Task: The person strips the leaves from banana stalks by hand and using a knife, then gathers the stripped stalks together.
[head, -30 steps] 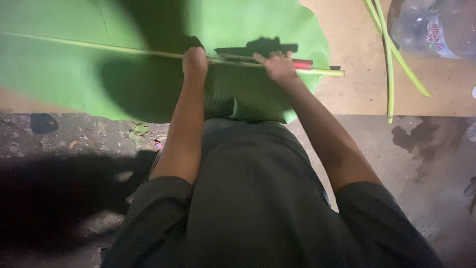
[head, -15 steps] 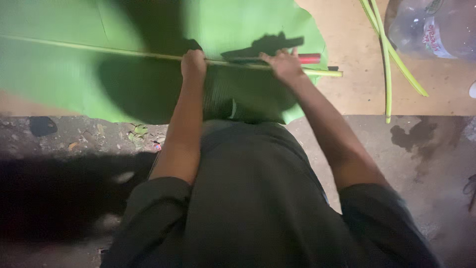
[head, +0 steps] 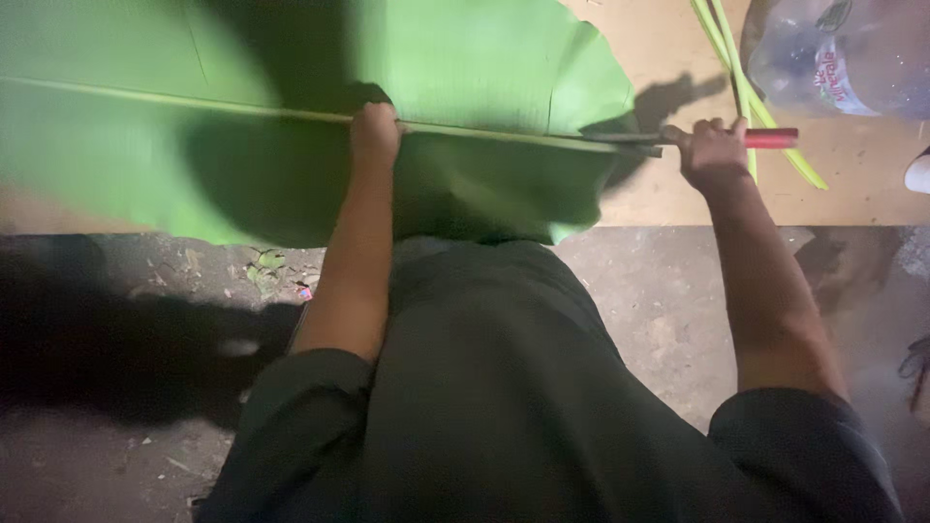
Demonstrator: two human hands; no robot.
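Note:
A large green banana leaf [head: 484, 58] lies spread over a wooden board [head: 668, 184], its pale midrib [head: 194, 105] running left to right. My left hand [head: 375, 131] is closed on the midrib near the leaf's middle. My right hand [head: 714, 150] grips a knife with a red handle [head: 772, 138] just past the leaf's right end; its dark blade [head: 630, 143] lies along the midrib's tip. The lower half of the leaf hangs over the board's front edge in front of my body.
Stripped green midribs [head: 741, 68] lie on the board at the upper right, next to a clear plastic water bottle [head: 843, 58]. Below the board is rough dark ground [head: 145, 310] with small leaf scraps [head: 262, 266]. Something white [head: 917, 172] shows at the right edge.
My right hand has drawn the knife rightwards along the midrib, from near my left hand to beyond the leaf's right end. My left hand stays on the midrib.

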